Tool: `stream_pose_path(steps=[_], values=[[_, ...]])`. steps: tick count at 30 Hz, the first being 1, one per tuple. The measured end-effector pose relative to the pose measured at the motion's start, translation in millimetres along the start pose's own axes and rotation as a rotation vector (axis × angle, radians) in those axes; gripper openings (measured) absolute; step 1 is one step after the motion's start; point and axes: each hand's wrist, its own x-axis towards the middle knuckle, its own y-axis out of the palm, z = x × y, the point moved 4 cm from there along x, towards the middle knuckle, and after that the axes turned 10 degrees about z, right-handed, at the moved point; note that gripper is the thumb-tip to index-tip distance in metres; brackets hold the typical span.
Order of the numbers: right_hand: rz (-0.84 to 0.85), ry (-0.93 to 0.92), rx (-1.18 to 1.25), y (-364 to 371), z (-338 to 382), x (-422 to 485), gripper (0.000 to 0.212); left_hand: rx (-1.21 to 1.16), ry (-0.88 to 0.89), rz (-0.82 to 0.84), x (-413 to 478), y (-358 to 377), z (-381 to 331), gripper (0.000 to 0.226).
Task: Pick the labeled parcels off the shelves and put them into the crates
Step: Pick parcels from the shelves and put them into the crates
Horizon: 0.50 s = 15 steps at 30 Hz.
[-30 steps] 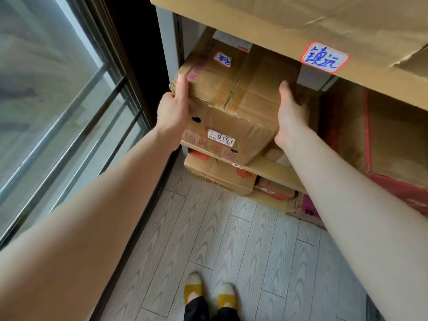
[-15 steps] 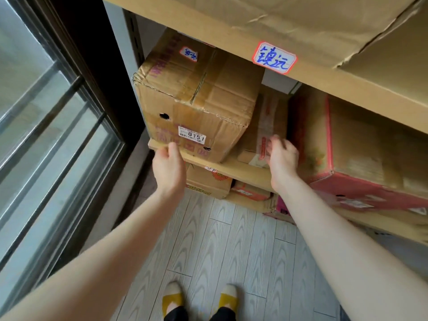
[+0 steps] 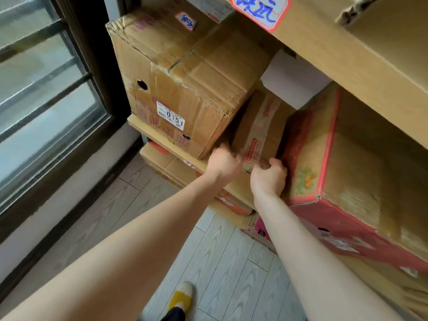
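Note:
A small brown taped parcel (image 3: 259, 126) stands wedged between a large brown box labelled 0151 (image 3: 185, 72) on its left and a red-edged box (image 3: 347, 158) on its right, all on the middle shelf (image 3: 240, 188). My left hand (image 3: 222, 163) grips the small parcel's front left corner. My right hand (image 3: 269, 177) curls round its front right lower edge. The parcel's back is hidden between the bigger boxes.
A shelf board above carries a handwritten label (image 3: 259, 10). More boxes (image 3: 166, 165) sit on the lowest level under the shelf. A glass window with dark frame (image 3: 46, 89) runs along the left. Wood-pattern floor (image 3: 220, 262) lies below, my shoe (image 3: 181, 297) on it.
Both hands left the big 0151 box, dropped to the shelf edge, then closed in on the small parcel beside it. The camera moved closer and to the right.

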Motion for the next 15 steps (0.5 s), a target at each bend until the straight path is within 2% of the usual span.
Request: stream_pose_path(steps=[5,7,11,15], values=[[0.004,-0.157,-0.049,-2.8,-2.3,1.6,0.040,0.043,-0.073,-0.080,4.5,9.9,7.1,0.053],[0.028,-0.229,-0.149,1.8,-1.6,1.7,0.042,0.006,-0.112,-0.079,4.9,16.1,11.1,0.053],[0.054,-0.299,-0.255,8.0,-3.0,-6.1,0.042,-0.135,-0.078,-0.118,2.2,15.0,9.4,0.059],[0.081,-0.334,-0.165,2.8,-4.2,-14.3,0.037,-0.193,-0.080,-0.223,-2.3,6.2,11.9,0.054]])
